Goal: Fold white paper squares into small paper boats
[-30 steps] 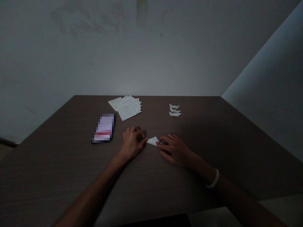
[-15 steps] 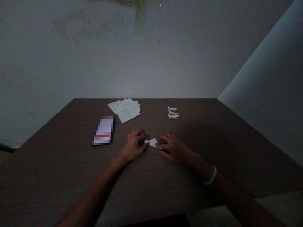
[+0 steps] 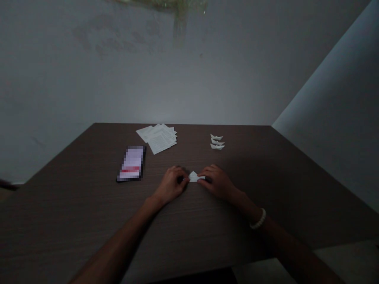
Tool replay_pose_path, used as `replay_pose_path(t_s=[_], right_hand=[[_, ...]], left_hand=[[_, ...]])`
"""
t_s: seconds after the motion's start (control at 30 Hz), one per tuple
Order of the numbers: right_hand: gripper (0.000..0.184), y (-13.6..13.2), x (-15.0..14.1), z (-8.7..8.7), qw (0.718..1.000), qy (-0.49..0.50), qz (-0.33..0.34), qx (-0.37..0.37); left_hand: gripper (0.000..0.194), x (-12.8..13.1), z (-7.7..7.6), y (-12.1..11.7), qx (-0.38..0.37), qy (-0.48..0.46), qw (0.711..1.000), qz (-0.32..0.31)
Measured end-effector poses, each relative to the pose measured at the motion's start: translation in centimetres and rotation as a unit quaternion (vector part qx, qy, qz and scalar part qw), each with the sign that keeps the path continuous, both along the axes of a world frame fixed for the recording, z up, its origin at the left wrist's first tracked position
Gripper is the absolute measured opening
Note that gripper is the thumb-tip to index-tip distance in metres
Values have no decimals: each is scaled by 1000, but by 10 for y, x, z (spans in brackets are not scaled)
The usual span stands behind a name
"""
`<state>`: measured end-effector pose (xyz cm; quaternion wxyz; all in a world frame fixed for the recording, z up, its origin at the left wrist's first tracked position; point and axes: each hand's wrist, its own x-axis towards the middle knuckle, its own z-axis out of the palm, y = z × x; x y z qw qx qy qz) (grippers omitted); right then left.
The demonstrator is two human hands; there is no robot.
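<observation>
A small folded piece of white paper (image 3: 194,177) with a peaked top lies on the table between my hands. My left hand (image 3: 171,184) pinches its left end with curled fingers. My right hand (image 3: 215,182) holds its right end, and the fingertips hide that end. A white bead bracelet (image 3: 257,219) circles my right wrist. Several sheets of printed paper (image 3: 157,139) lie ahead of my hands, and a phone (image 3: 131,163) with a blurred screen lies to the left of them.
Three small white paper boats (image 3: 217,142) sit in a column on the dark wood-grain table (image 3: 74,201), ahead and to the right. A grey wall (image 3: 183,86) rises behind the table's far edge, and another wall (image 3: 331,114) stands to the right.
My hands have moved closer together. The paper between them has changed from a flat pointed shape to a narrower peaked shape, now level across the gap.
</observation>
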<state>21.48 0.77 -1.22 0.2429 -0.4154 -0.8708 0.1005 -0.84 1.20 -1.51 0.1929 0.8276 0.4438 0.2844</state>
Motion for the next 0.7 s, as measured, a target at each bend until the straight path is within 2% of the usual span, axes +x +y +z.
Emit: replay_pose_path(t_s=[0.33,0.57,0.7], right_hand=[[6,15,-7,1,1000,-20,-3,-12],[15,14,-6,6,999,-21,8,-33],[13,16,-5,6,999,-23,15,-41]], left_hand=[[8,4,2,-2,-12,12,999,42],[8,6,1,-3,0,11,999,43],[7,6,1,-3,8,6,999,42]])
